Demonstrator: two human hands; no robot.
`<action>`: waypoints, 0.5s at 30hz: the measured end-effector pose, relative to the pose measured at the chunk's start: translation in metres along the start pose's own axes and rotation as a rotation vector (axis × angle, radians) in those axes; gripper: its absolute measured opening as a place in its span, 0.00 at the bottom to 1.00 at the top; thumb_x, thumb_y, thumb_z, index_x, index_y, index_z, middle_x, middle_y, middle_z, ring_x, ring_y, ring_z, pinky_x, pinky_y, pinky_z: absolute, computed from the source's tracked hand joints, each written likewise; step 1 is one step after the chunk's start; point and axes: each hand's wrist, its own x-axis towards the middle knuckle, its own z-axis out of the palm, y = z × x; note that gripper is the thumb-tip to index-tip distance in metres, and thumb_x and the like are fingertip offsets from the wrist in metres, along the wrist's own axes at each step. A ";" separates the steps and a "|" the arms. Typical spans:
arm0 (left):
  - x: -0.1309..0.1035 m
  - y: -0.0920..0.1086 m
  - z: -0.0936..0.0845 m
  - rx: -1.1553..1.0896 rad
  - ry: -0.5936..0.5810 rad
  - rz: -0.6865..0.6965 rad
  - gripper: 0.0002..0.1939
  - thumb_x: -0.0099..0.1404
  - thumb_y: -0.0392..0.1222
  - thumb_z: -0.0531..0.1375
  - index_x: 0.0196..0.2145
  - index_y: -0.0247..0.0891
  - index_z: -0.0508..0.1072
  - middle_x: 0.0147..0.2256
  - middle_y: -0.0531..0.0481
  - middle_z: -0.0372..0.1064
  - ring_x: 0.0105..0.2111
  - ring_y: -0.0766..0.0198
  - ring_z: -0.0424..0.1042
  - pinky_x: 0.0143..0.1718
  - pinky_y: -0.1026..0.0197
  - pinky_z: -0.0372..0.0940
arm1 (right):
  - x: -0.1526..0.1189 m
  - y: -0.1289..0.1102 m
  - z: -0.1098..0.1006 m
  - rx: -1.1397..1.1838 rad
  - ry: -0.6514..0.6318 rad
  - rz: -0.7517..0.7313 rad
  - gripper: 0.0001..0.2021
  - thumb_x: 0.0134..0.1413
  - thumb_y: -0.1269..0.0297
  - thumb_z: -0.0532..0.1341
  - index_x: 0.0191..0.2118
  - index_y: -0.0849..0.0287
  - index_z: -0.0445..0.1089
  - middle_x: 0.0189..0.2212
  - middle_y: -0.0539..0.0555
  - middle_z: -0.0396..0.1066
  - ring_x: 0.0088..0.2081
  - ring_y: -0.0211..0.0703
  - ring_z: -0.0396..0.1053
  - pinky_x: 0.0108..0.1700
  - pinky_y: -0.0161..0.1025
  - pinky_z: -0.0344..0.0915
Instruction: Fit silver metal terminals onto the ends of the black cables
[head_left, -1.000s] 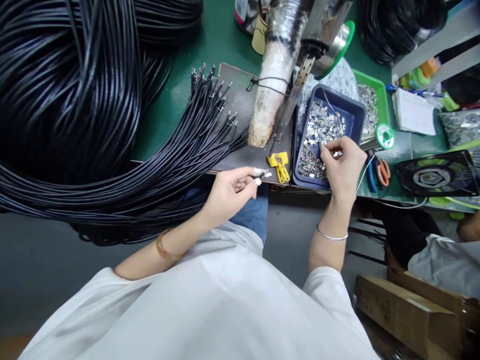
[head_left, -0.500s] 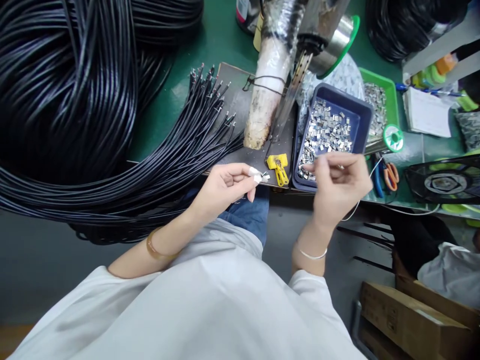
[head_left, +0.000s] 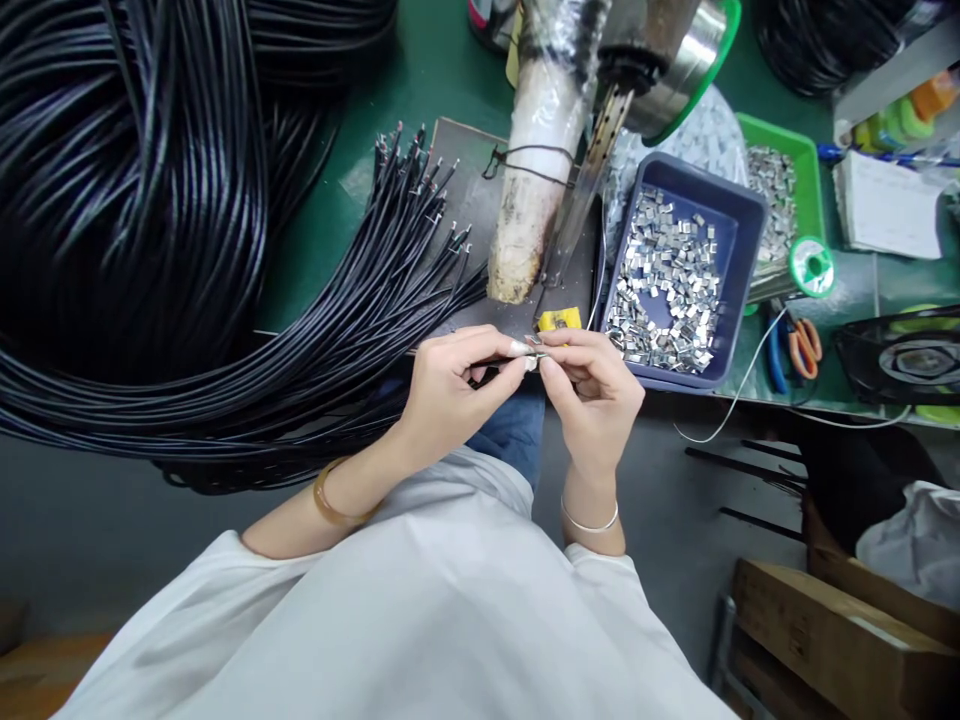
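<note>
Over the bench's front edge, the fingertips of my left hand [head_left: 450,395] pinch a small silver metal connector piece [head_left: 532,360]. My right hand [head_left: 596,400] meets it from the right, thumb and index finger closed at the same spot. Whatever the right fingertips grip is too small and covered to make out. Just behind the fingers, a yellow clip-like holder [head_left: 559,320] is partly hidden. To the right, a dark blue tray [head_left: 739,250] holds many small silver metal pieces [head_left: 675,260] like connector shells.
A thick bundle of black cables [head_left: 322,340] with stripped ends lies left. A wrapped white tube [head_left: 529,190] and a soldering iron [head_left: 589,185] reach down above my hands. A green tray [head_left: 806,185], a solder spool [head_left: 812,267] and orange-handled pliers [head_left: 805,348] lie right.
My right hand has come from over the blue tray leftward to my left hand, and the fingertips of both now meet. The left hand keeps its pinch in nearly the same place.
</note>
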 end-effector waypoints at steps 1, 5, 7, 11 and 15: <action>-0.001 -0.001 0.000 0.081 0.007 0.086 0.03 0.62 0.32 0.63 0.31 0.35 0.77 0.25 0.54 0.71 0.23 0.73 0.60 0.28 0.66 0.57 | -0.001 0.000 0.001 -0.011 0.003 -0.002 0.05 0.57 0.71 0.64 0.37 0.55 0.76 0.40 0.51 0.76 0.42 0.39 0.77 0.44 0.39 0.78; -0.004 0.003 0.001 0.062 -0.026 0.099 0.05 0.65 0.34 0.60 0.31 0.35 0.74 0.26 0.52 0.72 0.23 0.72 0.63 0.30 0.65 0.59 | -0.006 -0.002 0.004 -0.126 0.036 -0.102 0.05 0.57 0.73 0.63 0.36 0.56 0.73 0.42 0.51 0.76 0.43 0.40 0.78 0.48 0.43 0.79; -0.004 0.006 0.000 -0.229 -0.152 -0.160 0.07 0.67 0.39 0.59 0.31 0.35 0.71 0.23 0.54 0.69 0.19 0.73 0.59 0.23 0.67 0.55 | -0.010 -0.002 0.006 -0.256 0.084 -0.241 0.08 0.55 0.76 0.64 0.37 0.56 0.73 0.44 0.52 0.76 0.45 0.40 0.77 0.48 0.42 0.78; 0.000 0.007 -0.003 -0.727 -0.296 -0.631 0.12 0.65 0.47 0.62 0.30 0.36 0.67 0.18 0.56 0.64 0.14 0.76 0.48 0.15 0.68 0.42 | -0.014 -0.001 0.004 -0.338 0.151 -0.329 0.10 0.54 0.77 0.64 0.39 0.56 0.74 0.42 0.52 0.78 0.44 0.40 0.77 0.47 0.42 0.78; 0.006 0.004 -0.005 -0.795 -0.198 -0.731 0.10 0.59 0.43 0.66 0.30 0.34 0.71 0.15 0.60 0.56 0.15 0.77 0.47 0.16 0.69 0.38 | -0.010 -0.003 -0.001 -0.292 0.242 -0.262 0.09 0.57 0.76 0.62 0.40 0.55 0.74 0.39 0.51 0.78 0.41 0.42 0.78 0.44 0.45 0.78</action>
